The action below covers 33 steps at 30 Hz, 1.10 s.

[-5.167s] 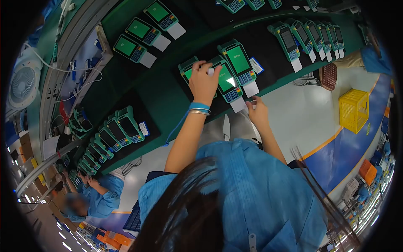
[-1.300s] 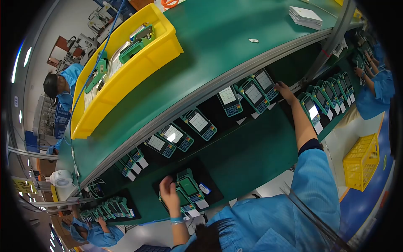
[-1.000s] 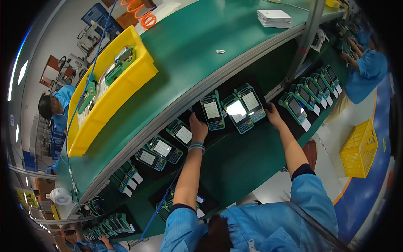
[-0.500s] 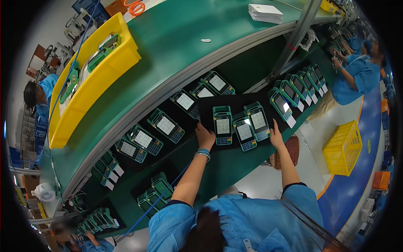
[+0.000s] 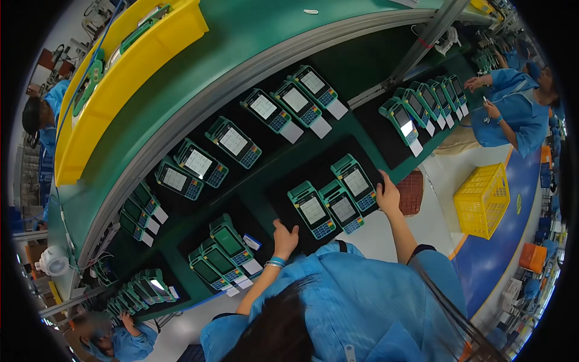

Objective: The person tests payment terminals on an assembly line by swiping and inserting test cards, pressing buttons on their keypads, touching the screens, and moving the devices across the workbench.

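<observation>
A black mat [image 5: 286,199] carrying three green-cased card payment terminals lies low at the bench's front edge, close to my body. The left terminal [image 5: 312,209], middle terminal [image 5: 342,209] and right terminal [image 5: 356,183] have lit white screens. My left hand [image 5: 285,239] is closed at the mat's left edge, thumb on top and index finger stretched along it. At the opposite edge, beside the right terminal, my right hand [image 5: 388,195] grips the mat, its underside fingers hidden.
Behind is a row of terminals [image 5: 232,140], some with white cards. More terminals stand left [image 5: 228,238] and right [image 5: 399,122]. A yellow bin [image 5: 129,72] sits on the upper shelf [image 5: 253,36]. Co-workers are at right [image 5: 512,108] and lower left [image 5: 114,338]. A yellow crate [image 5: 482,202] is on the floor.
Both hands have brought the mat with its three terminals down and toward my body. White cards beside the back-row terminals, covered before, now show. The camera view has shifted.
</observation>
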Motion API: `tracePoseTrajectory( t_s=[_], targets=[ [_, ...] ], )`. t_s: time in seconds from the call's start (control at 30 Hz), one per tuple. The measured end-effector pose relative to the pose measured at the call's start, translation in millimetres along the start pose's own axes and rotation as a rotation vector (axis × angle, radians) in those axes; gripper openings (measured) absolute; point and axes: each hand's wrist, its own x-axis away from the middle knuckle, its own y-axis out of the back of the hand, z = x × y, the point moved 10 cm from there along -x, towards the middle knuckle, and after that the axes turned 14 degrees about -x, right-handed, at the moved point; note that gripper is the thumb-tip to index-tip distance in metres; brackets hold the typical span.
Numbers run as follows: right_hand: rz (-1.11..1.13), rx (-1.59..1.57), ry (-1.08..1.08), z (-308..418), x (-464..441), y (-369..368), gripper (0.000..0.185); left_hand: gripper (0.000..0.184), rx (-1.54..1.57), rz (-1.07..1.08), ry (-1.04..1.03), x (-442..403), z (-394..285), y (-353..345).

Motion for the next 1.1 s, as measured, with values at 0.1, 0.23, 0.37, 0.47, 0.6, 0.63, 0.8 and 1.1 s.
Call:
tracePoseTrajectory(
  t_s=[0.1, 0.23, 0.37, 0.47, 0.6, 0.63, 0.8, 1.1],
  targets=[
    [0.025, 0.088, 0.051, -2, -29, -12, 0.043, 0.063, -0.011, -0.152, -0.115, -14, -9, -4],
    [0.082, 0.088, 0.181, 0, -38, -24, 0.062, 0.057, -0.330, -0.044, -0.087, -35, -23, 11],
    [0.426, 0.024, 0.136, 3, 32, -34, 0.131, 0.042, -0.366, -0.342, -0.199, -4, -39, 77],
    [0.421, 0.002, 0.137, -12, 47, -48, 0.138, 0.022, -0.026, -0.613, -0.071, 35, 26, 137],
    [0.230, 0.077, 0.077, -15, 38, -61, 0.140, 0.020, 0.084, -1.016, 0.283, 130, 175, 199],
    [0.192, 0.073, 0.036, -19, 35, -65, 0.140, 0.021, 0.118, -1.119, 0.375, 157, 206, 204],
    [0.045, 0.099, -0.102, -19, 21, -74, 0.133, 0.028, 0.045, -1.034, 0.695, 202, 369, 156],
    [0.361, -0.136, 0.572, 157, 105, -129, 0.058, 0.033, -0.122, -0.796, 0.684, 178, 369, 147]
  ],
)
